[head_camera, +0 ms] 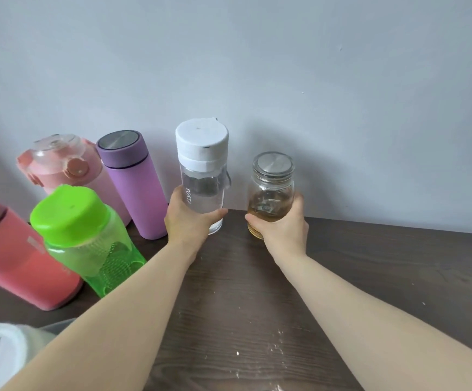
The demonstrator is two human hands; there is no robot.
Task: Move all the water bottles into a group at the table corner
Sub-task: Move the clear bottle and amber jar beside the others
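My left hand (185, 221) grips the lower part of a clear bottle with a white cap (202, 167), upright near the wall. My right hand (281, 225) holds a small glass jar with a metal lid (271, 184) and amber liquid, a little to its right. At the far left corner stand a purple flask (133, 182), a pink bottle with a clear lid (62, 167), a green bottle (85, 238) and a coral flask (14, 255), close together.
The dark wooden table (257, 306) runs along a pale wall. A white-lidded container (0, 354) sits at the bottom left edge. Pale crumbs dot the table's near middle.
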